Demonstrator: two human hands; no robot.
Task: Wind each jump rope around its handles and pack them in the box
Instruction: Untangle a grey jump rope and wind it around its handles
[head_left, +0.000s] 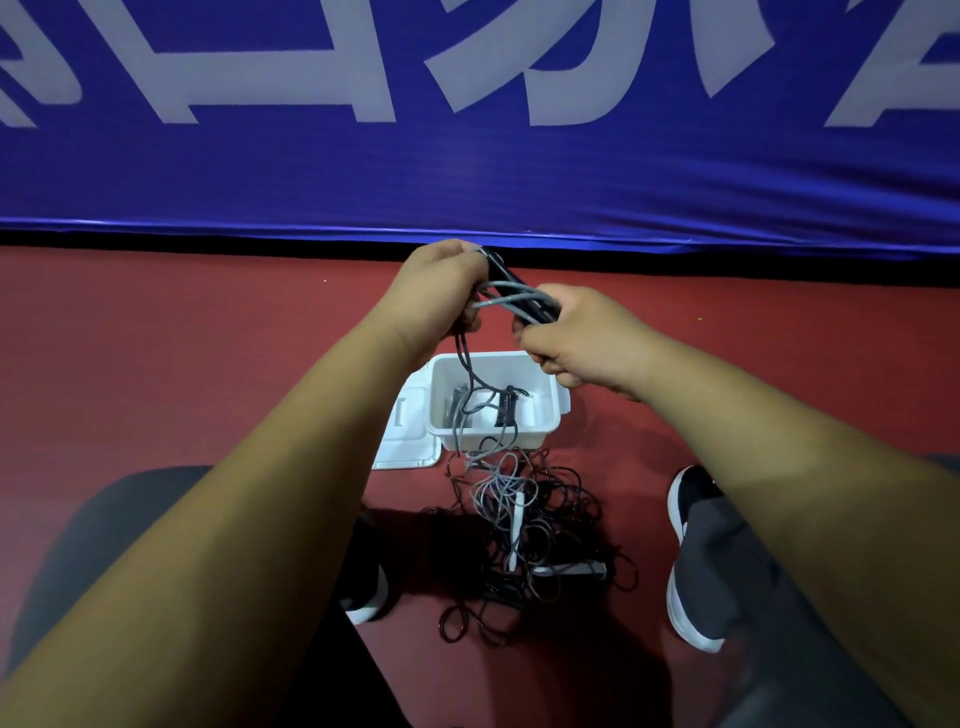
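Note:
Above the box, my left hand (441, 291) grips the dark handles of a jump rope (511, 296), and grey cord loops stretch from it across to my right hand (576, 338), which also grips the cord. The loose end of the cord hangs down from my left hand into the white plastic box (545, 384) on the floor. Inside the box lie dark handles (506, 408) with cord. In front of the box a tangled pile of black and grey ropes (524, 545) lies on the red floor, with a white handle (517, 525) in it.
The box's white lid (408, 447) lies flat at its left. My shoes (685, 561) and knees flank the rope pile. A blue banner (467, 156) with white lettering hangs right behind the box and reaches the floor.

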